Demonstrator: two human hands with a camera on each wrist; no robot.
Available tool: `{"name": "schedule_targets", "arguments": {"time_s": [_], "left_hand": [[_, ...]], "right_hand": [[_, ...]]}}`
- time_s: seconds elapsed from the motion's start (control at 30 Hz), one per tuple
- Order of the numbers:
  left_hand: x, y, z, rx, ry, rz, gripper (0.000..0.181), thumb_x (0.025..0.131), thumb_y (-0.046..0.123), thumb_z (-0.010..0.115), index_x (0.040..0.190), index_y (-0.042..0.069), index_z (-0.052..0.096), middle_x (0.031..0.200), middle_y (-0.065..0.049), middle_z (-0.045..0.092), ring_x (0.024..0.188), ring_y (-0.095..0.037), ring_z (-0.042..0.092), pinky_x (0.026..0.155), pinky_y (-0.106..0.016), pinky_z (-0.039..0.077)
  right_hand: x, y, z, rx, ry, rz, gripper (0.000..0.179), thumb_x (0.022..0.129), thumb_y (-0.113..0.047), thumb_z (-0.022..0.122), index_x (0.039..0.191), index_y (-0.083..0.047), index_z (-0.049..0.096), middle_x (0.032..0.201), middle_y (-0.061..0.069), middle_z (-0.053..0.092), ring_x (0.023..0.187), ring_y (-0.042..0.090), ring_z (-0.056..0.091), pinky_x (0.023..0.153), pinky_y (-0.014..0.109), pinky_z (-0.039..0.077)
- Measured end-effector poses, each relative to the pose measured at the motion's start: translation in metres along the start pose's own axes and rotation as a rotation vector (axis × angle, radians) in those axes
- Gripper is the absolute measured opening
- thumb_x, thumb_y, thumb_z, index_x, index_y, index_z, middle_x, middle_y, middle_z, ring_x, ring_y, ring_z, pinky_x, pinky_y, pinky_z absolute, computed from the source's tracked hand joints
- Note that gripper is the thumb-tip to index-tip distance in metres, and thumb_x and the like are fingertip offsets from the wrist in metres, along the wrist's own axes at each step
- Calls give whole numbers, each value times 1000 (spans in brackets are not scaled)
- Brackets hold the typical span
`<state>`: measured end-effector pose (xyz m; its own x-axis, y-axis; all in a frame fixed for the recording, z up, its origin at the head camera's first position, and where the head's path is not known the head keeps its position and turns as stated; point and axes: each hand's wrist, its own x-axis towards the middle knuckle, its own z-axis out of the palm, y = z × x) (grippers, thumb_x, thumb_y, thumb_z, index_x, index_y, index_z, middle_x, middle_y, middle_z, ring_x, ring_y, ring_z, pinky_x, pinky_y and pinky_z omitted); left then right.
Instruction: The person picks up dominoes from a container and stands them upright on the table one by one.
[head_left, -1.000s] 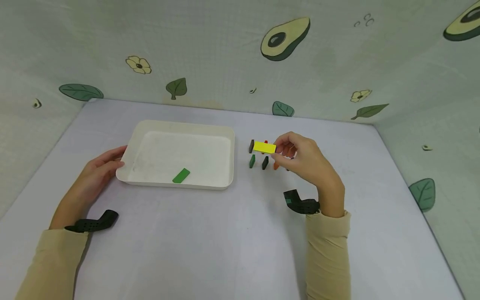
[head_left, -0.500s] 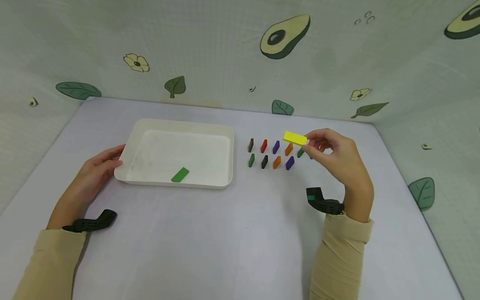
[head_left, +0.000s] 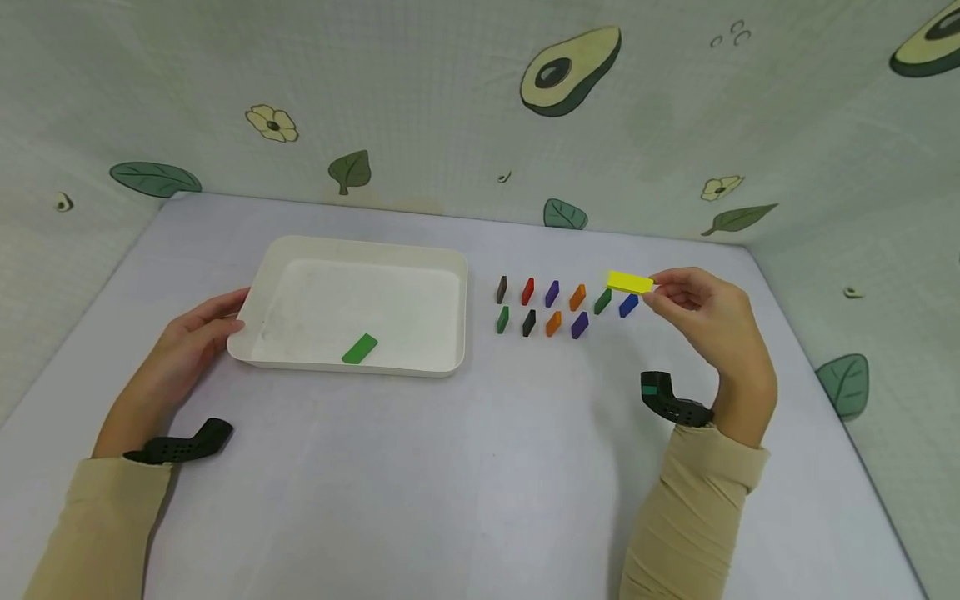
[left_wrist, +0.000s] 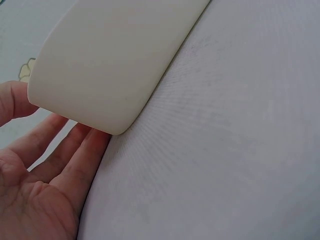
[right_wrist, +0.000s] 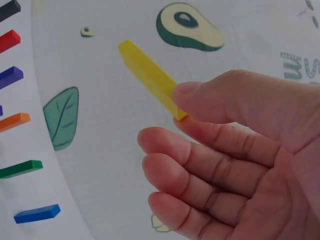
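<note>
My right hand pinches one end of a yellow domino block between thumb and forefinger. In the right wrist view the block slants up from the fingertips, while the other fingers curl loosely below. It is held over the right end of two rows of standing blocks, near a blue block and a green block. At the left, my left hand holds the near-left edge of a white tray. The left wrist view has the thumb on the tray's rim and fingers beneath. A green block lies flat inside the tray.
Right of the tray, the back row includes a red block and an orange block. The front row includes a black block and a purple block. A patterned curtain hangs behind the white table.
My right hand has moved right with the yellow block, from above the left end of the rows to their right end, uncovering the standing blocks. The left hand stays on the tray.
</note>
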<state>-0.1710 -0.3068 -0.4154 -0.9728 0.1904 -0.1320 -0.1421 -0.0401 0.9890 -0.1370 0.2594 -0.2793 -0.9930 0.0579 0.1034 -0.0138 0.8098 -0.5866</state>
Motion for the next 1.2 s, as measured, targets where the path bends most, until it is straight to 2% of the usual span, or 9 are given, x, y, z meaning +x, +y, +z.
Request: {"name": "schedule_targets", "arguments": {"time_s": [0.13, 0.27, 0.37, 0.43, 0.6, 0.83, 1.07, 1.2], "left_hand": [[0, 0, 1, -15, -3, 5, 49, 95, 11, 51, 143, 10, 37, 137, 8, 43, 113, 5, 47, 86, -5, 39], [0, 0, 1, -17, -1, 18, 50, 95, 10, 51, 142, 7, 36, 130, 11, 48, 109, 4, 50, 85, -6, 41], [0, 0, 2, -13, 3, 17, 50, 95, 10, 52, 142, 7, 36, 128, 12, 48, 108, 5, 50, 84, -6, 41], [0, 0, 2, 1, 6, 12, 50, 95, 12, 52, 143, 8, 36, 129, 13, 48, 108, 5, 50, 84, -5, 41], [0, 0, 2, -2, 1, 12, 50, 95, 12, 51, 143, 9, 36, 130, 12, 47, 109, 5, 50, 85, -5, 41], [0, 0, 1, -55, -21, 20, 46, 95, 8, 50, 140, 11, 41, 131, 11, 49, 111, 5, 50, 86, -6, 40], [1, 0, 1, -51, -14, 28, 46, 95, 7, 51, 139, 11, 42, 126, 14, 52, 108, 4, 52, 85, -7, 42], [1, 0, 2, -44, -14, 27, 47, 95, 8, 51, 140, 10, 41, 126, 13, 51, 108, 4, 51, 85, -7, 42]], "right_hand": [[-1, 9, -4, 1, -44, 40, 37, 93, -29, 55, 118, -2, 56, 97, 10, 63, 76, -3, 57, 72, 10, 42], [0, 15, -6, -9, -115, 74, 37, 94, -29, 52, 119, -3, 54, 90, 0, 68, 76, -6, 58, 75, 18, 44], [0, 19, -7, -15, -164, 88, 37, 94, -28, 52, 119, -1, 53, 88, -3, 68, 75, -5, 58, 79, 26, 45], [1, 22, -7, -16, -189, 95, 37, 94, -28, 51, 119, 1, 51, 91, 2, 69, 75, -4, 58, 80, 30, 45], [3, 27, -3, -19, -218, 117, 39, 95, -29, 50, 119, 2, 50, 101, 17, 68, 74, -2, 58, 80, 31, 45], [8, 35, 4, 9, -269, 162, 46, 93, -34, 56, 121, 1, 47, 100, 18, 67, 76, 7, 59, 83, 37, 43], [12, 41, 11, 17, -327, 168, 36, 93, -22, 56, 120, 1, 47, 98, 20, 65, 85, 27, 61, 81, 38, 45], [14, 43, 16, 29, -356, 182, 35, 92, -20, 55, 119, 1, 47, 98, 20, 65, 87, 30, 60, 82, 39, 45]]}}
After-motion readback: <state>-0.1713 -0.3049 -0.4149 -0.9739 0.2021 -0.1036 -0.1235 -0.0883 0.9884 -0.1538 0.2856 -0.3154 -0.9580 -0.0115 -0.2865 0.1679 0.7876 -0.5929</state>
